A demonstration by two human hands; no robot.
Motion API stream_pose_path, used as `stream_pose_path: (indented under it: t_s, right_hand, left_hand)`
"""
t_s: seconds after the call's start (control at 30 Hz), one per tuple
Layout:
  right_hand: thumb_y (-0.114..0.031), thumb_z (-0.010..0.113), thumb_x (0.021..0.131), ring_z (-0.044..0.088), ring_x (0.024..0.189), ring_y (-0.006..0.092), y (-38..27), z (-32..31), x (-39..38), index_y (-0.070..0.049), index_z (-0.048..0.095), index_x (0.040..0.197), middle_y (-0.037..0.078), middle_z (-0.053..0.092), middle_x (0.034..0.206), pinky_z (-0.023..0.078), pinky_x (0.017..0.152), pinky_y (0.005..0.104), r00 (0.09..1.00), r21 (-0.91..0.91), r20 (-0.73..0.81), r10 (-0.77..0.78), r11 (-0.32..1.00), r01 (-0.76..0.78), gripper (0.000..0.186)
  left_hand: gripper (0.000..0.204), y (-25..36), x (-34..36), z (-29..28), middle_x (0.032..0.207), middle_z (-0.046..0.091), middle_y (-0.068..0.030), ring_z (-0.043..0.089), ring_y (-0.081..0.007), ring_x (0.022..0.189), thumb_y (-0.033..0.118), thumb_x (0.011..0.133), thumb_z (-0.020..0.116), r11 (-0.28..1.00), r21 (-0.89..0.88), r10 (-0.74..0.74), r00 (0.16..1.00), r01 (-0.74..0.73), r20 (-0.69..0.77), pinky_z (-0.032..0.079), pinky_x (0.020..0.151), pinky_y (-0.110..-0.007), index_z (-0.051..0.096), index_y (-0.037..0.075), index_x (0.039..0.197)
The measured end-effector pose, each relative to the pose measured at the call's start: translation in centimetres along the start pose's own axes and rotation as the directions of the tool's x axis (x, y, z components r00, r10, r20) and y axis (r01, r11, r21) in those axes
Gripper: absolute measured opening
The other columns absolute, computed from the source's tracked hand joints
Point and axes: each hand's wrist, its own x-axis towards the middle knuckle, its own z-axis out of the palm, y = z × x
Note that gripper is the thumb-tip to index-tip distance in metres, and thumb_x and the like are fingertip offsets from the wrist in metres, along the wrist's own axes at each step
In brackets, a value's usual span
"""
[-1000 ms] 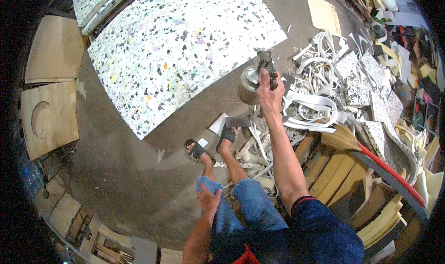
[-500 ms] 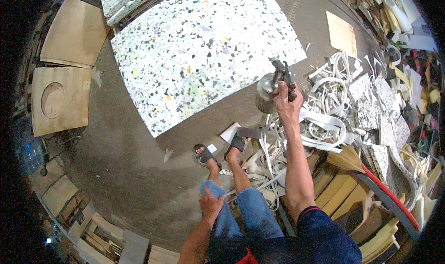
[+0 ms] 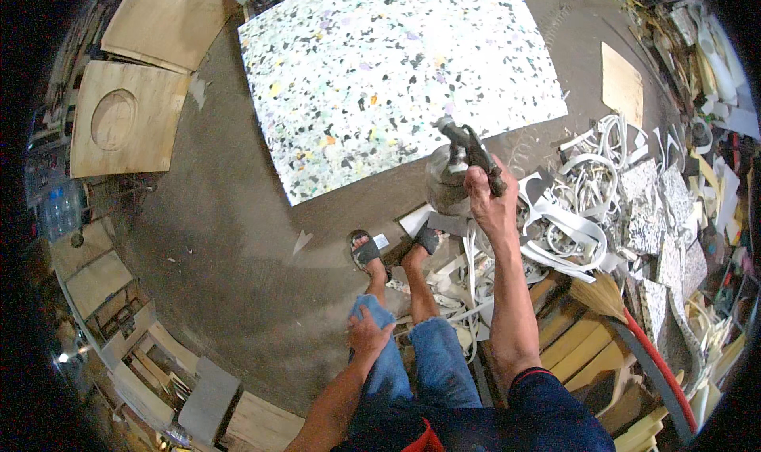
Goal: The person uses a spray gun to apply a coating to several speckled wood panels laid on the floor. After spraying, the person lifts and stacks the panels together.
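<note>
My right hand (image 3: 493, 202) is closed on the handle of a dark metal spray gun (image 3: 474, 151) with a silver cup (image 3: 444, 181) beneath it. The gun's head overlaps the view of a large white speckled foam sheet (image 3: 396, 63), which lies on the floor ahead of me. My left hand (image 3: 369, 333) rests on my left knee, its fingers apart and holding nothing. My sandalled feet are just short of the sheet, beside small scraps.
White offcut strips (image 3: 579, 222) and speckled scraps (image 3: 666, 246) are heaped at right, near a red-handled broom (image 3: 658, 365) and yellow foam pieces (image 3: 579, 341). Wooden panels (image 3: 139, 75) stand at left. A pale board (image 3: 622, 83) lies at back right; boards (image 3: 103, 285) line the lower left.
My view has turned, so the floor and sheet shift rightward in the picture. The spray gun has moved left relative to the sheet and its head tilts more to the left.
</note>
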Motion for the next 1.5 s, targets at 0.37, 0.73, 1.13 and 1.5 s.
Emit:
stream_pose_path:
  t_s: [0.37, 0.73, 1.13, 1.5]
  right_hand:
    - [-0.040, 0.062, 0.098, 0.046, 0.065, 0.0088, -3.0, 7.3, -2.8, -0.003, 0.061, 0.094, -0.001, 0.055, 0.070, 0.040, 0.058, 0.0264, 1.000, 0.091, 0.018, -0.016, 0.996, 0.015, 0.038]
    - [-0.023, 0.072, 0.091, 0.060, 0.078, 0.0179, -3.8, 10.8, -7.3, -0.001, 0.064, 0.111, 0.013, 0.066, 0.085, 0.050, 0.074, 0.0327, 0.997, 0.077, 0.075, -0.002, 0.997, -0.003, 0.031]
    - [-0.061, 0.054, 0.097, 0.049, 0.066, 0.0107, 0.8, 7.9, -9.6, -0.003, 0.060, 0.097, 0.000, 0.055, 0.072, 0.042, 0.059, 0.0286, 0.942, -0.038, -0.327, 0.075, 0.995, -0.093, 0.059]
    - [-0.047, 0.066, 0.095, 0.054, 0.073, 0.0122, 2.6, 4.5, -9.0, 0.000, 0.064, 0.109, 0.005, 0.061, 0.078, 0.048, 0.066, 0.0294, 0.955, 0.075, -0.223, 0.197, 0.980, -0.185, 0.049]
  left_hand:
    - [0.105, -1.8, 0.1, -0.6, 0.141, 0.041, -0.0351, 0.054, -0.0518, 0.121, 0.052, 0.076, 0.078, 0.999, 0.005, 0.048, 0.999, -0.048, -0.021, 0.049, 0.097, -0.056, 0.025, 0.004, 0.152]
    - [0.103, -4.7, 0.9, -1.0, 0.134, 0.050, -0.0327, 0.060, -0.0472, 0.115, 0.054, 0.077, 0.078, 0.997, 0.037, 0.069, 0.998, -0.068, -0.017, 0.050, 0.095, -0.055, 0.027, 0.004, 0.151]
    - [0.103, -7.5, 2.4, 0.0, 0.126, 0.055, -0.0366, 0.058, -0.0504, 0.114, 0.049, 0.075, 0.081, 0.975, 0.066, 0.216, 0.976, -0.214, -0.028, 0.049, 0.097, -0.054, 0.031, -0.005, 0.146]
    - [0.105, -6.4, 2.7, 0.3, 0.130, 0.053, -0.0365, 0.057, -0.0501, 0.117, 0.051, 0.074, 0.080, 0.980, 0.084, 0.181, 0.983, -0.181, 0.002, 0.047, 0.099, -0.054, 0.028, 0.000, 0.150]
